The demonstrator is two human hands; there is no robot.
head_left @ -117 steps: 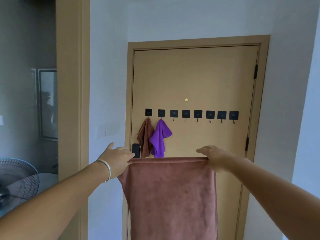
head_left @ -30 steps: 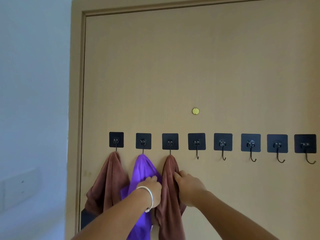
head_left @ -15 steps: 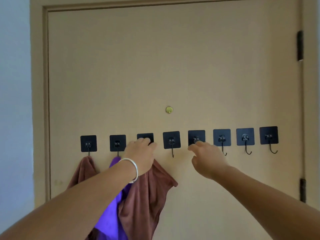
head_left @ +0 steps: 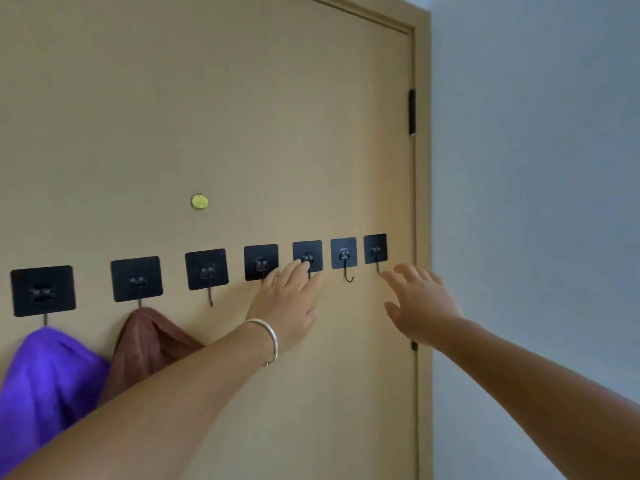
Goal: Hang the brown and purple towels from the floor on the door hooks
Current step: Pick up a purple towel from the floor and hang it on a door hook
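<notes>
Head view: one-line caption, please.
Both open hands reach along door hooks; purple towel and brown towel hang.

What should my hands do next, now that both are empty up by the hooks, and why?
Probably pull both hands back from the door. The purple towel and the brown towel each hang on a hook, the left hand lies open with fingertips at a bare hook plate, and the right hand is open, holding nothing. Whether more towels wait on the floor can't be seen.
</notes>
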